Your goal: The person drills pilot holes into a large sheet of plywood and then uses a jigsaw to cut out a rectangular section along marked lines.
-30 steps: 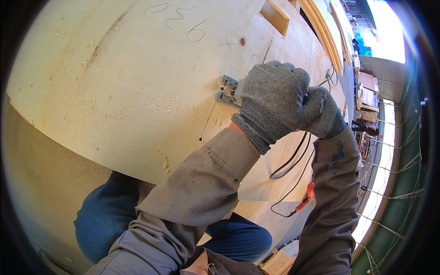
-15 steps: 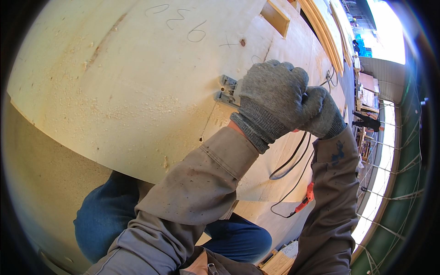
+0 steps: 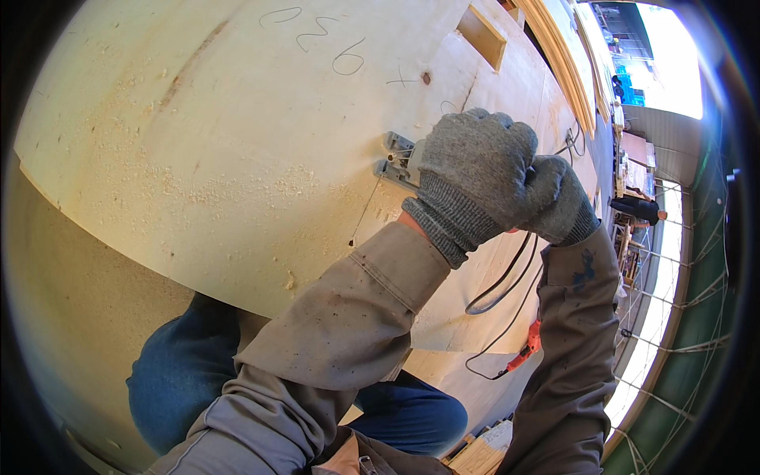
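**Jigsaw (image 3: 396, 172) Mostly Hidden on a Plywood Panel (image 3: 261, 103)**

The left hand (image 3: 479, 178), in a gray knit glove, is curled over the jigsaw with knuckles bent, its fingertips out of sight. The right hand (image 3: 558, 198), gloved alike, is bunched against the left one's right side; what its fingers close on is hidden, so whether it grips the tool I cannot tell.

The jigsaw sits on the panel, above the near edge. Only its forked gray shoe shows clearly, sticking out left of the glove; the body is covered and the blade hard to make out. A thin dark line (image 3: 365, 207) runs from the shoe to a small hole (image 3: 351, 243) beside the left sleeve (image 3: 324, 317), which covers part of the panel. Sawdust (image 3: 293, 179) is scattered to the left.

Below the hands lies a looped black cord (image 3: 478, 310). The right sleeve (image 3: 571, 348) overlaps a red power tool (image 3: 522, 354), its kind unclear. A stack of boards (image 3: 560, 57) is cut off by the upper edge. At far right, a dark-clothed person (image 3: 636, 208) appears too small for detail.
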`<act>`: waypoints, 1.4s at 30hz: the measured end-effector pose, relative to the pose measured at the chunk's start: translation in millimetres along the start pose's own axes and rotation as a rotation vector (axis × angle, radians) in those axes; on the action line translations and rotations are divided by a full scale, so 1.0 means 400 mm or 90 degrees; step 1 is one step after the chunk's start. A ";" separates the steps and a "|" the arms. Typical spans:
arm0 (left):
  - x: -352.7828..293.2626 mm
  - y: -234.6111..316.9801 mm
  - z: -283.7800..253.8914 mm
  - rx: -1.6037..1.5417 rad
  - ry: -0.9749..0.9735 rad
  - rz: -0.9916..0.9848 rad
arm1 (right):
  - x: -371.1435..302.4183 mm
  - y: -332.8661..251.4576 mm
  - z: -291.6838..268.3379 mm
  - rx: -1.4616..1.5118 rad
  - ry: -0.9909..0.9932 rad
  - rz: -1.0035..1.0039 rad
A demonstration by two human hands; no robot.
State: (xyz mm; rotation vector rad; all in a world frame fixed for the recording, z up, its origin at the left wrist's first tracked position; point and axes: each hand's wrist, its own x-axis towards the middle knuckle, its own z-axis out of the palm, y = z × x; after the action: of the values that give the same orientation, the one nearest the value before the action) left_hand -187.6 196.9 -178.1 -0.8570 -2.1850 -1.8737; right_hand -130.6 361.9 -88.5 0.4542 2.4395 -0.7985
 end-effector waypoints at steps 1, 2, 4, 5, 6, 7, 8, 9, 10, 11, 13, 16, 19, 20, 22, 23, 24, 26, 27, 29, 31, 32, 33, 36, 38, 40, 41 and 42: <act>0.002 0.000 -0.001 -0.004 -0.001 0.000 | 0.000 -0.001 0.000 0.001 -0.002 0.002; 0.003 0.000 -0.003 -0.008 -0.002 0.000 | 0.001 -0.001 0.000 0.002 -0.003 0.004; 0.004 -0.001 -0.004 -0.015 0.001 0.001 | 0.002 -0.005 0.001 0.007 -0.007 0.002; 0.003 -0.003 -0.004 -0.019 0.005 0.002 | 0.002 -0.008 0.000 0.011 -0.010 -0.001; 0.003 -0.004 -0.004 -0.025 0.010 0.004 | 0.001 -0.011 -0.001 0.015 -0.012 -0.004; 0.003 -0.004 -0.003 -0.027 0.010 0.004 | 0.000 -0.007 -0.001 0.023 -0.011 -0.013; 0.003 -0.004 -0.002 -0.030 0.009 0.003 | -0.002 0.001 0.000 0.031 -0.010 -0.022; 0.003 -0.005 -0.004 -0.031 0.008 0.003 | 0.000 0.003 0.003 0.040 -0.011 -0.033; 0.003 -0.006 -0.005 -0.029 0.006 0.003 | 0.000 -0.002 0.003 0.022 -0.013 -0.039; 0.004 -0.007 -0.006 -0.028 0.004 0.003 | 0.000 -0.012 0.002 0.004 -0.015 -0.044; 0.005 -0.008 -0.009 -0.026 0.003 0.003 | 0.001 -0.022 0.004 -0.004 -0.020 -0.048; 0.007 -0.009 -0.015 -0.026 0.002 0.001 | 0.002 -0.028 0.005 0.039 -0.024 -0.026; 0.011 -0.007 -0.028 -0.034 -0.030 -0.026 | 0.008 -0.025 0.004 0.071 -0.036 0.021; 0.010 -0.003 -0.034 -0.044 -0.058 -0.045 | 0.009 -0.019 0.001 0.057 -0.045 0.029; 0.010 0.002 -0.042 -0.059 -0.092 -0.063 | 0.007 -0.012 -0.006 0.052 -0.052 0.039; 0.010 0.003 -0.044 -0.062 -0.099 -0.062 | 0.005 -0.005 -0.005 0.063 -0.051 0.039; 0.010 0.002 -0.050 -0.060 -0.105 -0.063 | 0.008 -0.002 0.000 0.075 -0.054 0.035; 0.006 -0.001 -0.048 -0.053 -0.087 -0.055 | 0.013 -0.003 0.010 0.094 -0.035 0.042; 0.003 -0.002 -0.042 -0.052 -0.079 -0.049 | 0.012 -0.008 0.013 0.102 -0.023 0.048; -0.002 -0.010 -0.029 -0.021 -0.025 -0.019 | 0.012 -0.032 0.011 0.065 -0.032 0.054; -0.002 -0.008 -0.020 -0.004 -0.003 -0.006 | 0.007 -0.042 0.009 0.046 -0.032 0.030; -0.004 -0.006 -0.016 -0.001 -0.008 -0.009 | 0.005 -0.043 0.011 0.046 -0.031 0.000; -0.003 -0.003 -0.016 0.004 -0.012 -0.012 | 0.003 -0.045 0.012 0.047 -0.029 -0.031; -0.002 -0.004 -0.017 -0.001 -0.003 -0.005 | -0.004 -0.065 0.012 -0.008 -0.017 -0.072; -0.002 -0.008 -0.015 0.010 -0.004 -0.012 | 0.002 -0.071 0.011 -0.008 -0.032 -0.021; -0.001 -0.008 -0.011 0.010 -0.008 -0.017 | 0.005 -0.071 0.010 -0.025 -0.039 0.010; -0.001 -0.008 -0.010 0.008 -0.012 -0.018 | 0.008 -0.069 0.012 -0.040 -0.042 0.013; -0.001 -0.008 -0.010 0.006 -0.015 -0.020 | 0.009 -0.067 0.013 -0.056 -0.044 0.017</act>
State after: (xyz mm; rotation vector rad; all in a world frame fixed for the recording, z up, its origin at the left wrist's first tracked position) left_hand -189.8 192.8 -180.2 -0.8519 -2.2321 -1.8750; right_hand -144.0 338.5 -82.4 0.4172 2.3889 -0.6814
